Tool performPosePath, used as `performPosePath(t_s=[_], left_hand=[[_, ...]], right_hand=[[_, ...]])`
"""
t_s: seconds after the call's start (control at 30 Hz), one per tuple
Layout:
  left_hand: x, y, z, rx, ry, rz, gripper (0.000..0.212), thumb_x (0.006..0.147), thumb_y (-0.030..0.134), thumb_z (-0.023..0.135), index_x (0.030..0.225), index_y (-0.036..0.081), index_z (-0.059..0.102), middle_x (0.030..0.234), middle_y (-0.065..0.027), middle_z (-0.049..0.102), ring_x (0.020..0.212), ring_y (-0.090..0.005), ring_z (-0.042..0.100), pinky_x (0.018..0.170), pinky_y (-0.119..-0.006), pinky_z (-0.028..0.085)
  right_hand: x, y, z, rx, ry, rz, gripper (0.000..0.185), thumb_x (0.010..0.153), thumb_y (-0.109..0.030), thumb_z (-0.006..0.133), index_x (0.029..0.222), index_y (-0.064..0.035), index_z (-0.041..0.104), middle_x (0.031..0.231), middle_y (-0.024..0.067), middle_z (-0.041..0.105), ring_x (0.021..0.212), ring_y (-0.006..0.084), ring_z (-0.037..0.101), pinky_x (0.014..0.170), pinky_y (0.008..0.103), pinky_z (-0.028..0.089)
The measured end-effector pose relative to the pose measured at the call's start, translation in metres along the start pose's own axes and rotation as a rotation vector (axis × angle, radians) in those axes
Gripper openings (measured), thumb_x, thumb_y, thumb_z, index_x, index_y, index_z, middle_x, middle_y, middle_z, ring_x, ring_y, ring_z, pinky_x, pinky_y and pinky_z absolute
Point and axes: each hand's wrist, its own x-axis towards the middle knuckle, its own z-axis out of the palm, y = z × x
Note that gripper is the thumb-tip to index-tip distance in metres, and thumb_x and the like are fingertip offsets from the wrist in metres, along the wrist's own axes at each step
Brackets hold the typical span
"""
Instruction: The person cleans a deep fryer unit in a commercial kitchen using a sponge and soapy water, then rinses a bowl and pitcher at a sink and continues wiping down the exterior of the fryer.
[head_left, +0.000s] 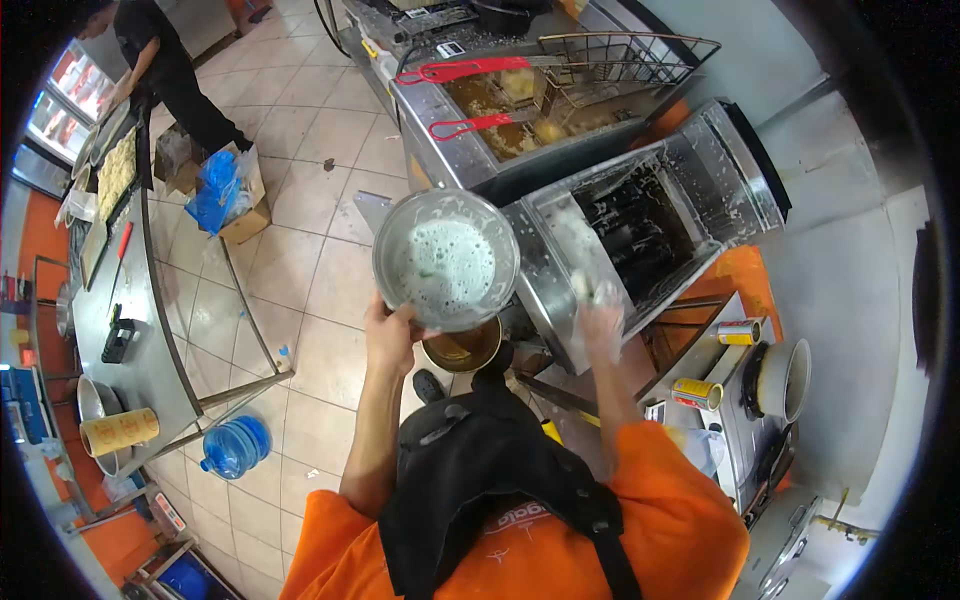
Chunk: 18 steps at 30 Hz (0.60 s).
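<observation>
My left hand (391, 330) grips the near rim of a round metal bowl (446, 259) with foamy, soapy liquid in it. Suds coat my right hand (600, 322), which holds a pale, blurred thing (589, 289), perhaps a sponge or scrubber, against the stainless-steel top of a deep fryer (555, 292). Foam streaks that fryer's walls and its dark open well (634, 217). Below the bowl, a brassy metal pot (465, 349) stands near my feet.
Beyond stands a fryer of oil (491, 120) with red-handled baskets (472, 71). Cans (697, 393) and a white pot (787, 379) are at right. A steel counter (150, 300), a water jug (236, 448) and a cardboard box (247, 217) lie left; a person (172, 75) works far left.
</observation>
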Motion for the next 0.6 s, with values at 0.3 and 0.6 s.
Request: performPosePath(t_s=[0.3, 0.6], left_hand=[[-0.019, 0.009, -0.052, 0.037, 0.131, 0.027, 0.046, 0.074, -0.01, 0.042, 0.119, -0.001, 0.046, 0.094, -0.0152, 0.061, 0.069, -0.0244, 0.067, 0.055, -0.035, 0.061], [-0.029, 0.012, -0.067, 0.042, 0.165, 0.031, 0.049, 0.075, -0.01, 0.042, 0.123, 0.001, 0.043, 0.095, -0.0125, 0.061, 0.064, -0.0204, 0.066, 0.052, -0.031, 0.061]], right_hand=[[0.103, -0.101, -0.004, 0.128, -0.389, -0.054, 0.039, 0.084, -0.021, 0.055, 0.123, -0.0153, 0.055, 0.131, 0.0104, 0.051, 0.115, 0.0266, 0.052, 0.095, 0.0377, 0.044], [0.049, -0.074, 0.041, 0.257, 0.055, -0.053, 0.041, 0.082, -0.017, 0.057, 0.122, -0.0095, 0.055, 0.11, 0.0169, 0.059, 0.099, 0.0326, 0.058, 0.086, 0.041, 0.048]])
